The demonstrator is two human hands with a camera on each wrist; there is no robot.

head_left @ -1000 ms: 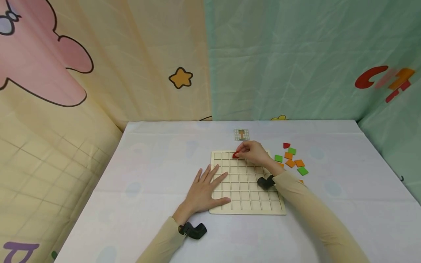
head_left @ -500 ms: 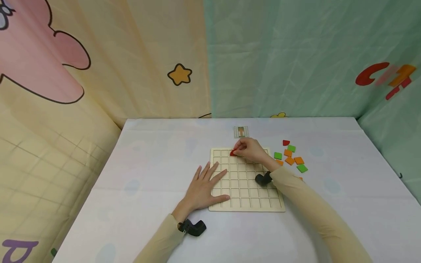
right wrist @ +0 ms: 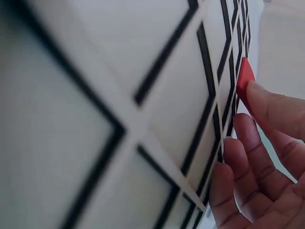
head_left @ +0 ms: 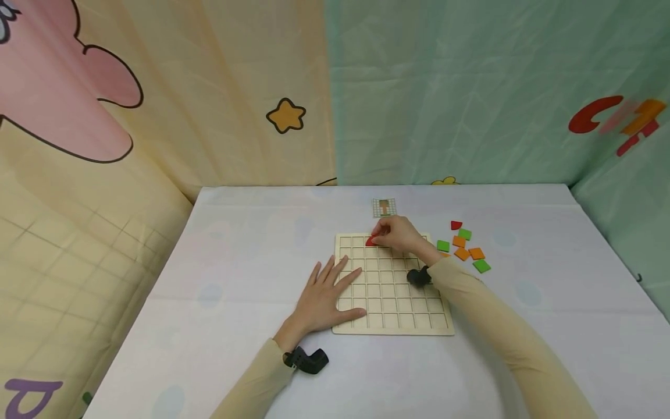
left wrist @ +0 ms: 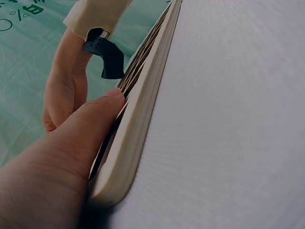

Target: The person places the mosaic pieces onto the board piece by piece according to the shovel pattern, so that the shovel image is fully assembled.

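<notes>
My left hand (head_left: 321,302) lies spread over the left side of a pale wooden grid board (head_left: 395,295), thumb and fingers straight. In the left wrist view its thumb (left wrist: 71,138) rests on the board's edge (left wrist: 138,119). My right hand (head_left: 400,234) is at the board's far edge and pinches a small red tile with a curved side (head_left: 370,241) between thumb and finger. The right wrist view shows the red tile (right wrist: 245,81) standing tilted against the grid, its lower part at the board's surface. The right hand's other fingers curl close to the board.
Several loose orange (head_left: 462,254), green (head_left: 481,266) and red (head_left: 456,225) tiles lie to the right of the board, partly behind the right forearm. A small card with a grid picture (head_left: 384,208) lies beyond the board. Curtains stand behind the table (head_left: 251,244).
The right hand has shifted slightly left with the red tile, to a cell along the board's far row. The left hand stays in place on the board. The head view has tilted a little.
</notes>
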